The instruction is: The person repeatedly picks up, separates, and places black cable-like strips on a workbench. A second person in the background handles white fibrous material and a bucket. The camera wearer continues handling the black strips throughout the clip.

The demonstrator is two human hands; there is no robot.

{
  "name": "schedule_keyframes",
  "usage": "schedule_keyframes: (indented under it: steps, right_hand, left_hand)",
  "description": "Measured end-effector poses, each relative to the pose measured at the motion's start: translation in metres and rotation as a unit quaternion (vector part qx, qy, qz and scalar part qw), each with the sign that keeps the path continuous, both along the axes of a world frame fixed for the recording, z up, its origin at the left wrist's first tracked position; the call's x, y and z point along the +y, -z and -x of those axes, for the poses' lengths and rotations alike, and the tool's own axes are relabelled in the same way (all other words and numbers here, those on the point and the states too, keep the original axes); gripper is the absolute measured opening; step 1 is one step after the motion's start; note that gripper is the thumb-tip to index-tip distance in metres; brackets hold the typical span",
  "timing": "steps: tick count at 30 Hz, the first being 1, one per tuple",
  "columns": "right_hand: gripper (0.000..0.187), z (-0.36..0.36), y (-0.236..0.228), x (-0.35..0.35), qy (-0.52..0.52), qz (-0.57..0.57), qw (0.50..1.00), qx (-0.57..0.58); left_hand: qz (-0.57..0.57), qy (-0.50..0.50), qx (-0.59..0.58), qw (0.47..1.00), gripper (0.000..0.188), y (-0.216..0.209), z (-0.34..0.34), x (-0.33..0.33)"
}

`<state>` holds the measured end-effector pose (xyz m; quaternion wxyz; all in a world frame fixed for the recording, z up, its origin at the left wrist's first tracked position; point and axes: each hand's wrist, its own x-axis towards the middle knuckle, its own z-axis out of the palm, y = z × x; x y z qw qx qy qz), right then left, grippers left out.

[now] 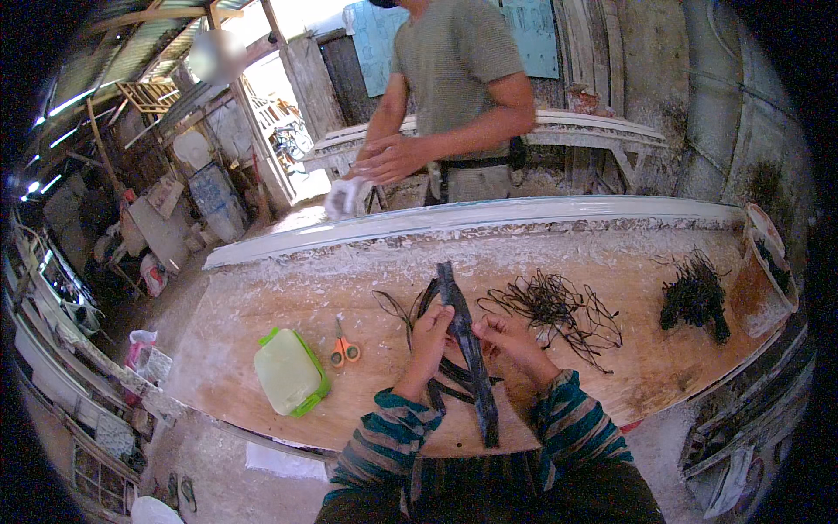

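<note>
A long, flat black strip (471,358) is held lengthwise in front of me, above the wooden table. My left hand (431,336) grips it from the left, thumb on its edge. At its right edge my right hand (517,342) is closed in a pinch; whatever lies between those fingertips is too small to make out. More black strips (427,301) lie curved on the table beneath and left of my hands. Just right of my right hand spreads a loose tangle of thin black cords (559,313). Orange-handled scissors (346,351) rest left of my left hand.
A pale container with green clips (291,372) sits on the table's left. At the right are a dark cord bundle (696,297) and a worn bucket (758,284). Along the far edge runs a long white board (489,214); behind it stands a person holding white cloth (346,197).
</note>
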<state>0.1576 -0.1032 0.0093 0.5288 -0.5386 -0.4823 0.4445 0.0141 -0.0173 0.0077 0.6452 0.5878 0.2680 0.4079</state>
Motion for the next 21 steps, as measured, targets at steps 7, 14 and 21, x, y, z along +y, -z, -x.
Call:
schedule_keyframes:
  steps: [7,14,21]
  right_hand:
    - [0.020,0.005,0.000,-0.002,-0.052,0.001,0.998,-0.021]
    - [0.021,-0.002,0.007,0.002,0.010,-0.013,0.999,0.046]
    - [0.017,0.001,0.006,0.004,0.036,-0.023,0.992,0.121]
  left_hand:
    - [0.030,-0.080,-0.030,0.996,0.026,-0.009,0.002,0.000]
    - [-0.005,0.107,0.078,0.991,0.021,-0.008,0.000,-0.009]
    - [-0.018,0.091,0.065,0.994,0.027,-0.005,0.001,-0.004]
